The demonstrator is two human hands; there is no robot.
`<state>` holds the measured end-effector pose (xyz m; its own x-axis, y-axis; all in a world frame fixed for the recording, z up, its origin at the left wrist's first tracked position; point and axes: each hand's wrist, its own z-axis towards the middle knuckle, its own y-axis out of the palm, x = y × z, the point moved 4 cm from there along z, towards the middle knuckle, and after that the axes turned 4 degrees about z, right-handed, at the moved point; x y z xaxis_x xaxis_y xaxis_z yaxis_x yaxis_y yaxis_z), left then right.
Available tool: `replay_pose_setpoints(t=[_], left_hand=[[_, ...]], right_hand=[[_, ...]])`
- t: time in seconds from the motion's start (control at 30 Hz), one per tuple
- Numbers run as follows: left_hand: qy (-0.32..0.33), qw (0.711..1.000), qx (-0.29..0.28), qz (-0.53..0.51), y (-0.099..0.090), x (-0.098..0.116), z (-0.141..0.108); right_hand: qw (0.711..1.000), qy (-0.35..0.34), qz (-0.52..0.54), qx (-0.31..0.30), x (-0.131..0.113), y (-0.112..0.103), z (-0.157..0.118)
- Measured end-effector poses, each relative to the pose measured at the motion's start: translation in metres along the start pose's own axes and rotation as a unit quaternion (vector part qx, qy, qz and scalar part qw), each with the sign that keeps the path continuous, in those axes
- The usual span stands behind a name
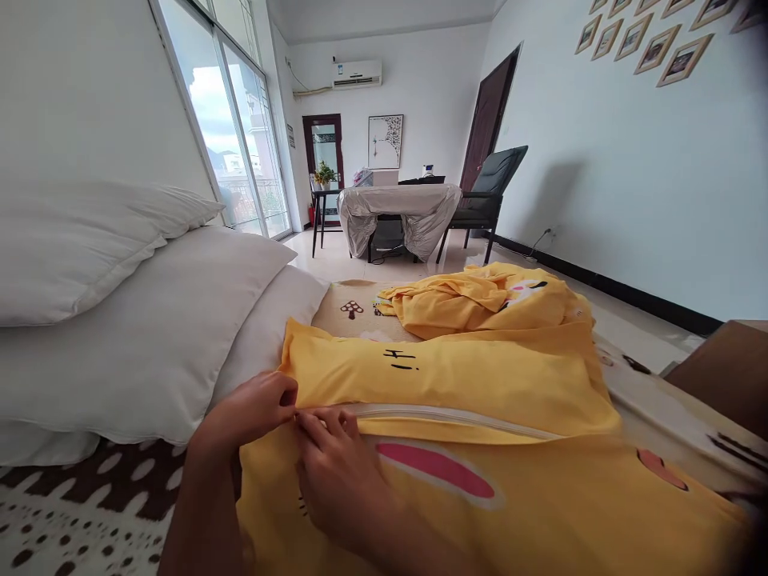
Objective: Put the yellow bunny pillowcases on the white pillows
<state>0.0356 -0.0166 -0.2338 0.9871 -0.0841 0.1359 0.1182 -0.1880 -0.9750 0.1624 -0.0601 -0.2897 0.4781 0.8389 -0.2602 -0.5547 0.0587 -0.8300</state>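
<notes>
A yellow pillowcase (516, 488) with a pink-and-white printed shape lies spread out in front of me. Its pale zipper (450, 414) runs across it, with a gap in the cloth along the teeth. At the zipper's left end, my left hand (258, 406) pinches the pillowcase edge between closed fingers. Close beside it, my right hand (339, 472) has its fingers curled onto the cloth at the same end of the zipper. Whether a zipper pull is between the fingertips is hidden. Black "Hi!" lettering (401, 360) shows on the strip beyond the zipper.
White pillows (138, 320) are stacked on the left. Behind the pillowcase lies a crumpled yellow cloth (480, 300). A brown cardboard box (726, 384) stands at the right. Farther back are a covered table (402, 200) and a dark chair (492, 192).
</notes>
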Motion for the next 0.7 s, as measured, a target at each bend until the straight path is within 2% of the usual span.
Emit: replay_pose_setpoints(t=[0.17, 0.3, 0.57, 0.7], left_hand=[[0.011, 1.000, -0.006, 0.010, 0.001, -0.001, 0.001], [-0.025, 0.999, 0.001, 0.040, 0.004, -0.002, 0.003], [-0.080, 0.988, -0.004, 0.131, 0.008, 0.013, 0.004], [-0.086, 0.984, -0.018, 0.156, 0.010, 0.023, 0.006]], right_hand=[[0.997, -0.057, -0.050, 0.002, -0.001, 0.009, -0.010], [0.995, -0.075, -0.063, -0.005, 0.000, 0.008, -0.013], [0.997, -0.067, -0.040, 0.002, 0.001, 0.009, -0.015], [0.998, -0.056, -0.029, 0.005, 0.003, 0.010, -0.015]])
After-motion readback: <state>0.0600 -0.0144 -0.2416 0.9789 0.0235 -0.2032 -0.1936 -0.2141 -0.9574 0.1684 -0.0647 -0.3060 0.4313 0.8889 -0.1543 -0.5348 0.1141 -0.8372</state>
